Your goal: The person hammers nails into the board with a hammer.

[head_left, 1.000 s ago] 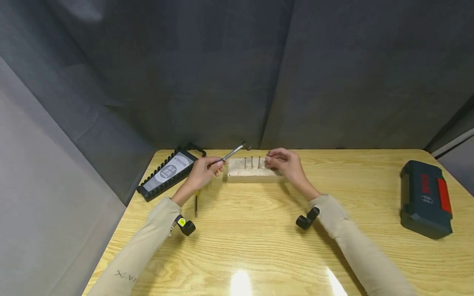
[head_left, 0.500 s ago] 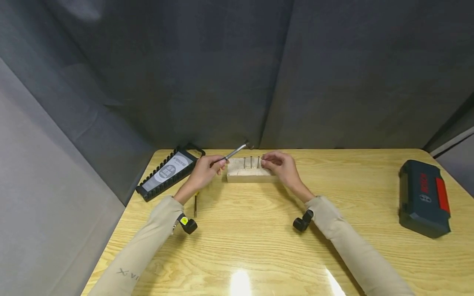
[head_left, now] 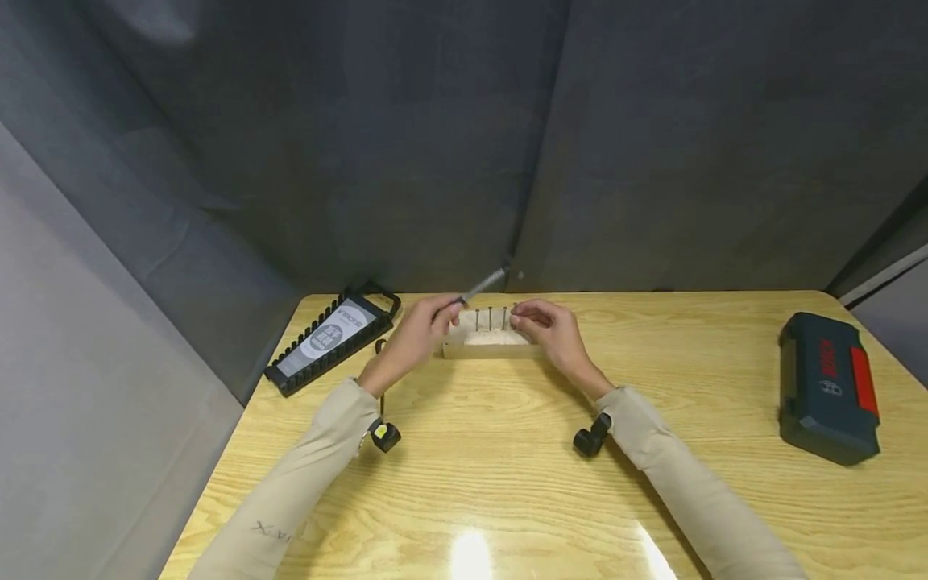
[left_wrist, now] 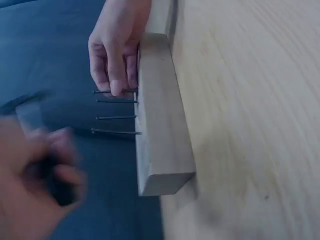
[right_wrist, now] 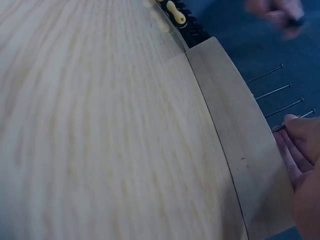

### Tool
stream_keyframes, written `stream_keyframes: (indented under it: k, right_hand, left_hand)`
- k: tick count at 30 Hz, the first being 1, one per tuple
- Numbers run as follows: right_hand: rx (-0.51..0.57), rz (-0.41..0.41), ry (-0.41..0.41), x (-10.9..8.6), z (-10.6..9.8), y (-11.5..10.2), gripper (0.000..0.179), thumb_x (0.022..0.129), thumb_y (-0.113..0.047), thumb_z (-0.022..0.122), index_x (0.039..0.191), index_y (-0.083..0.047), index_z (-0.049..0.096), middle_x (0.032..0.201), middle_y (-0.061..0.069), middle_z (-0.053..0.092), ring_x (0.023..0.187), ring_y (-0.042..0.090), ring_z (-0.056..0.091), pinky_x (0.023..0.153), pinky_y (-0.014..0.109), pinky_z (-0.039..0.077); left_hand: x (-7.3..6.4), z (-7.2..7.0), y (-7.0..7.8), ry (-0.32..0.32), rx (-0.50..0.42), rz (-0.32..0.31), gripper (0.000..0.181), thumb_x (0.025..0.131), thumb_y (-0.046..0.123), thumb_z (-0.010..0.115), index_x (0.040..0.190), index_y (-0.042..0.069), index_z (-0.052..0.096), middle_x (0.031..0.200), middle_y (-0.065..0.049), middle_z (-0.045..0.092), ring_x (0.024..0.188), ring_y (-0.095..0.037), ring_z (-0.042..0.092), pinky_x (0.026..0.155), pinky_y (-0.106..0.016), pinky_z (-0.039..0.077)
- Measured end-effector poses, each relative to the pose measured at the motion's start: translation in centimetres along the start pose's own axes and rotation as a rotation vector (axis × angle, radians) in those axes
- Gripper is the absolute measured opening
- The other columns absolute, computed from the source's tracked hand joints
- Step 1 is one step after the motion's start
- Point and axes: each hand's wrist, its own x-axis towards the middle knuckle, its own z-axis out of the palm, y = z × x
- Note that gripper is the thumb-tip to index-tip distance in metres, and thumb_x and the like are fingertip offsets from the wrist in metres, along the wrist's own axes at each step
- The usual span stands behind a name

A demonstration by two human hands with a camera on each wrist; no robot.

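A pale wooden block (head_left: 486,352) lies near the table's back edge, with three nails (head_left: 490,318) standing in its top in a row. My right hand (head_left: 554,334) is over the block's right part, thumb and fingers pinching another nail (left_wrist: 102,92) upright beside that row. In the left wrist view its point is right at the block's top face. My left hand (head_left: 420,334) grips a hammer (head_left: 484,284) by its dark handle, raised above the block's left end. The hammer's head is blurred against the dark curtain.
A black wrench rack (head_left: 326,338) with a pale label lies on the left. A screwdriver with a yellow handle (right_wrist: 175,11) is partly hidden under my left forearm. At the far right sits a dark blue case (head_left: 830,387) with a red panel. A dark curtain (head_left: 464,145) stands behind.
My left hand with the hammer has moved right and a little up, closer to the nails. The right hand has shifted slightly left with its nail, toward the row.
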Motion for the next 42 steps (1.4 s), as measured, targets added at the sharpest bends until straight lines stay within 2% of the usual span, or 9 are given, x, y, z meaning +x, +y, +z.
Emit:
stream_keyframes:
  k: [3,4,8,11,18,22,28,35,42]
  right_hand:
    - [-0.048,-0.030,-0.013,-0.1,0.1,0.4,0.019,0.094,0.000,0.076,0.113,0.006,0.074,0.110,0.025,0.075,0.104,0.036,0.074,0.085,0.016,0.056]
    - [-0.066,-0.041,-0.018,-0.1,0.1,0.5,0.019,0.094,0.000,0.076,0.112,0.006,0.074,0.110,0.024,0.075,0.104,0.036,0.074,0.085,0.016,0.056]
    - [-0.055,-0.042,-0.018,0.0,0.2,0.4,0.020,0.094,-0.001,0.077,0.112,0.006,0.074,0.108,0.023,0.076,0.100,0.031,0.075,0.084,0.016,0.057]
    - [-0.029,-0.022,-0.007,0.1,0.1,0.3,0.021,0.093,0.001,0.078,0.113,0.007,0.074,0.107,0.024,0.076,0.096,0.025,0.075,0.083,0.016,0.057]
    - [-0.035,-0.034,-0.044,0.2,0.1,0.5,0.024,0.096,0.004,0.073,0.119,0.009,0.070,0.112,0.028,0.073,0.101,0.031,0.073,0.083,0.016,0.056]
    - [-0.061,-0.039,-0.048,0.1,0.0,-0.1,0.028,0.097,0.004,0.072,0.124,0.006,0.069,0.111,0.025,0.073,0.102,0.031,0.071,0.084,0.015,0.055]
    - [-0.116,-0.071,-0.061,0.3,-0.1,-0.4,0.020,0.100,-0.006,0.071,0.119,0.002,0.072,0.108,0.018,0.076,0.098,0.028,0.072,0.083,0.016,0.056]
    - [-0.106,-0.060,0.006,0.4,0.1,-0.6,0.020,0.100,-0.010,0.073,0.115,0.002,0.074,0.107,0.019,0.077,0.098,0.029,0.074,0.083,0.013,0.054]
    - [-0.037,-0.065,0.052,0.4,-0.2,-1.0,0.016,0.097,-0.007,0.076,0.110,0.002,0.076,0.103,0.021,0.077,0.088,0.027,0.075,0.071,0.019,0.058]
  left_hand:
    - [-0.3,0.7,-0.3,-0.148,0.112,-0.014,0.025,0.112,0.012,0.051,0.102,0.000,0.071,0.083,-0.012,0.065,0.064,-0.009,0.046,0.060,-0.023,0.040]
    - [-0.4,0.8,-0.4,-0.158,0.133,-0.016,0.026,0.112,0.013,0.051,0.101,0.000,0.071,0.082,-0.011,0.065,0.064,-0.009,0.045,0.060,-0.023,0.040]
    - [-0.4,0.7,-0.3,-0.047,0.044,-0.035,0.026,0.112,0.011,0.050,0.110,-0.004,0.072,0.087,-0.015,0.068,0.063,-0.013,0.048,0.058,-0.025,0.040]
    - [-0.3,0.4,-0.2,0.015,0.035,-0.031,0.025,0.111,0.009,0.051,0.111,-0.005,0.072,0.087,-0.016,0.069,0.063,-0.014,0.048,0.057,-0.026,0.040]
    - [-0.3,0.5,-0.3,-0.026,0.103,-0.048,0.023,0.110,0.010,0.054,0.108,-0.005,0.073,0.088,-0.017,0.071,0.065,-0.012,0.049,0.058,-0.024,0.040]
    - [-0.4,0.6,-0.3,-0.024,0.128,-0.051,0.024,0.110,0.011,0.054,0.108,-0.004,0.073,0.089,-0.018,0.072,0.065,-0.013,0.049,0.057,-0.024,0.040]
    - [-0.6,0.5,-0.2,-0.020,0.160,-0.031,0.024,0.110,0.011,0.054,0.105,-0.003,0.073,0.088,-0.019,0.072,0.063,-0.013,0.050,0.056,-0.025,0.040]
    - [-0.7,0.4,-0.3,-0.004,0.176,-0.015,0.023,0.110,0.010,0.054,0.103,-0.002,0.073,0.086,-0.017,0.072,0.061,-0.012,0.050,0.056,-0.025,0.041]
    - [-0.7,0.1,0.0,0.057,0.152,-0.005,0.023,0.110,0.010,0.054,0.106,-0.001,0.074,0.086,-0.015,0.073,0.062,-0.013,0.052,0.056,-0.026,0.042]
